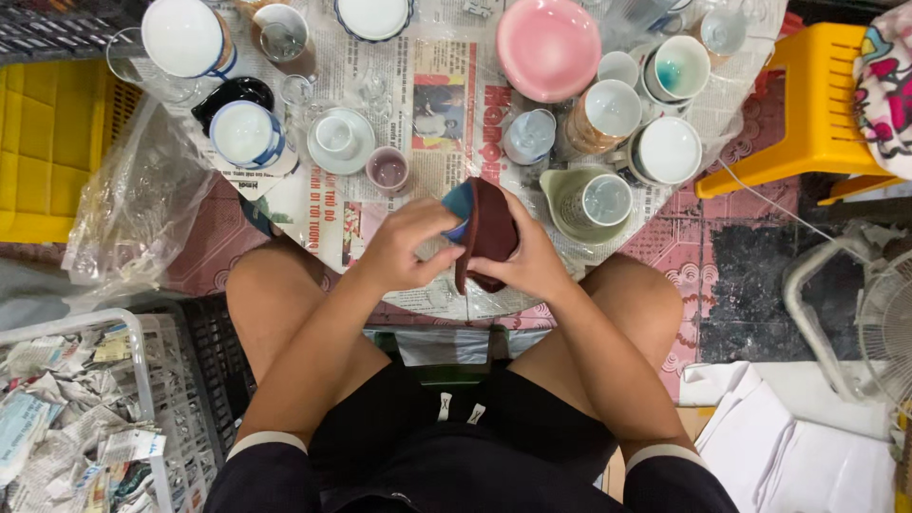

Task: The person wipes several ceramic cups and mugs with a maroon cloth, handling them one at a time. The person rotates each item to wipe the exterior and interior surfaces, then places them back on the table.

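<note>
I sit with my knees apart and both hands raised in front of me. My right hand (532,266) grips a dark brown ceramic bowl (489,233) held on edge, its blue inside (460,201) facing left. Against that inside presses my left hand (404,249), fingers curled over the rim. Just beyond the bowl, newspaper (418,104) covers the floor with several cups and bowls standing on it.
On the paper stand a pink bowl (548,46), a green pitcher (587,202), a small mauve cup (388,169), a white cup and saucer (340,140) and more cups. A yellow stool (807,104) is at right, a yellow crate (43,142) at left, a basket of crumpled newspaper (76,418) lower left, a fan (883,323) far right.
</note>
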